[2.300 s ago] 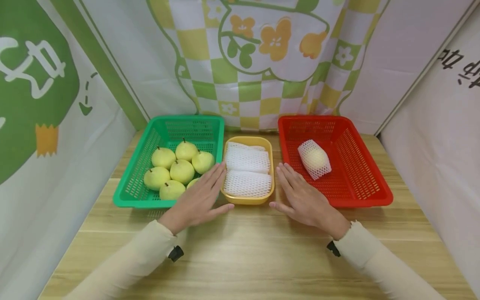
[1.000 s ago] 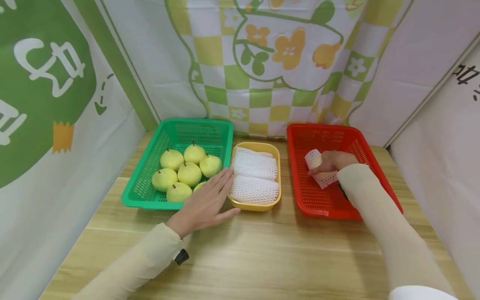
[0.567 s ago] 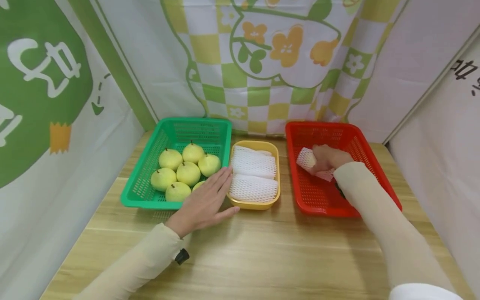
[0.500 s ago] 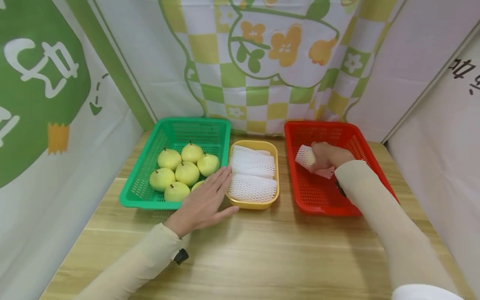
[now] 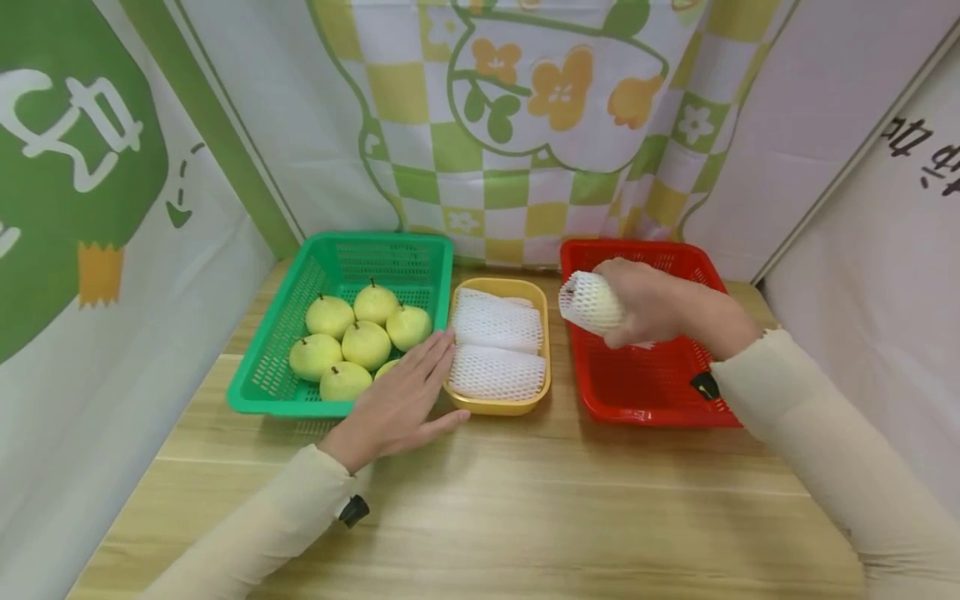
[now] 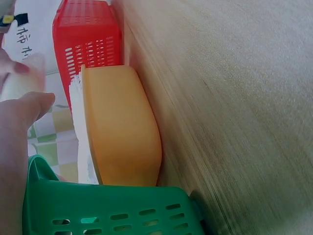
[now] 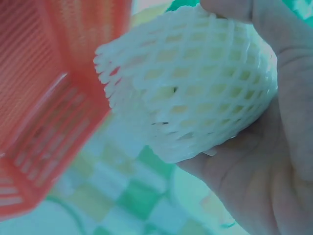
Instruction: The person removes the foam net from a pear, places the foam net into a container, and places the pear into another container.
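My right hand (image 5: 651, 307) grips a pear in a white foam net sleeve (image 5: 591, 302), held above the left side of the red basket (image 5: 645, 408). In the right wrist view the netted pear (image 7: 195, 83) sits between thumb and fingers, the sleeve's loose end pointing away from the palm. My left hand (image 5: 393, 404) lies with straight fingers over the green basket's (image 5: 251, 367) front right corner, fingertips by the yellow tray (image 5: 501, 408). Several bare pears (image 5: 365, 344) sit in the green basket; the left hand partly covers one.
Flat white foam net sleeves (image 5: 498, 371) lie in the yellow tray between the two baskets. All three containers stand on a wooden table (image 5: 510, 508). A checked cloth (image 5: 525, 192) hangs behind them, with white side walls (image 5: 847, 275) left and right.
My right hand has gone from beside the yellow tray into the red basket, gripped the netted pear and lifted it up and leftward. The left hand has stayed by the green basket.
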A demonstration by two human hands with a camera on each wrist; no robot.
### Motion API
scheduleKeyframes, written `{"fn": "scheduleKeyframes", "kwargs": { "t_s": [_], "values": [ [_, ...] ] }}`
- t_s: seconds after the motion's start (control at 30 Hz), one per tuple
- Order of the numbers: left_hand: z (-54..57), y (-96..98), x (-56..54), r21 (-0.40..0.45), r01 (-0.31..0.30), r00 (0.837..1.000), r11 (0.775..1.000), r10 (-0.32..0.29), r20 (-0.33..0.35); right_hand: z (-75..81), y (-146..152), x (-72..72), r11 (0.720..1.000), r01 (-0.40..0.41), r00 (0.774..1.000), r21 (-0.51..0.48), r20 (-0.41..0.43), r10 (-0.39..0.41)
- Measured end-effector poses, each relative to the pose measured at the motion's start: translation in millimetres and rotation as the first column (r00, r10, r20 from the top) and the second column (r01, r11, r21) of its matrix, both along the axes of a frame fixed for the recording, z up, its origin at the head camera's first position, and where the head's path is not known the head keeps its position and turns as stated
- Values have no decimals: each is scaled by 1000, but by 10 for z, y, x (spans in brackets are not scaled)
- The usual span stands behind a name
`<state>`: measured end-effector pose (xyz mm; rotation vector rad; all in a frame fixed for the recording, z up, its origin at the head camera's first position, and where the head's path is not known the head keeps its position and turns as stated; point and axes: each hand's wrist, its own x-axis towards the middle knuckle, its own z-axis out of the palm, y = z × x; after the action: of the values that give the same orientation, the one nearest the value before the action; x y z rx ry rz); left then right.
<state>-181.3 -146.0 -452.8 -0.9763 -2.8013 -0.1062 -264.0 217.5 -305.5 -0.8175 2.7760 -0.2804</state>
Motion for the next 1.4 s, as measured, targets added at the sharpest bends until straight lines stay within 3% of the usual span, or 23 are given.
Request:
{"fn": "scheduleKeyframes", "kwargs": {
  "t_s": [0.13, 0.27, 0.4, 0.57, 0.73, 0.97, 1.13, 1.27, 1.4],
  "values": [
    [0, 8, 2, -3, 7, 1000, 1000, -7, -2, 43, -135, 345, 996, -88, 996, -14, -24, 88],
    [21, 9, 3, -7, 9, 1000, 1000, -9, -2, -37, -297, 680, 985, -174, 984, 11, -41, 174],
    [27, 10, 8, -4, 11, 1000, 1000, -11, -11, -194, -461, 970, 970, -237, 971, 56, -25, 239],
    [19, -2, 10, -3, 4, 1000, 1000, -4, -3, -473, -661, 1179, 947, -303, 953, 111, 12, 303],
    [7, -1, 6, -9, -4, 1000, 1000, 4, 3, -779, -783, 1265, 943, -306, 952, 133, 56, 301],
    [7, 3, -10, -10, -4, 1000, 1000, 4, 1, -1154, -829, 1272, 947, -291, 954, 136, -35, 298],
    [48, 12, 9, 23, 7, 1000, 1000, -7, 1, -1334, -808, 1226, 955, -262, 962, 136, -40, 269],
    [201, 56, 159, 125, 102, 992, 987, -92, -83, -1410, -755, 1208, 971, -224, 974, 86, -2, 225],
    [307, 104, 409, 256, 275, 959, 927, -246, -141, -1419, -680, 1209, 985, -173, 983, 15, 69, 171]
  ]
}}
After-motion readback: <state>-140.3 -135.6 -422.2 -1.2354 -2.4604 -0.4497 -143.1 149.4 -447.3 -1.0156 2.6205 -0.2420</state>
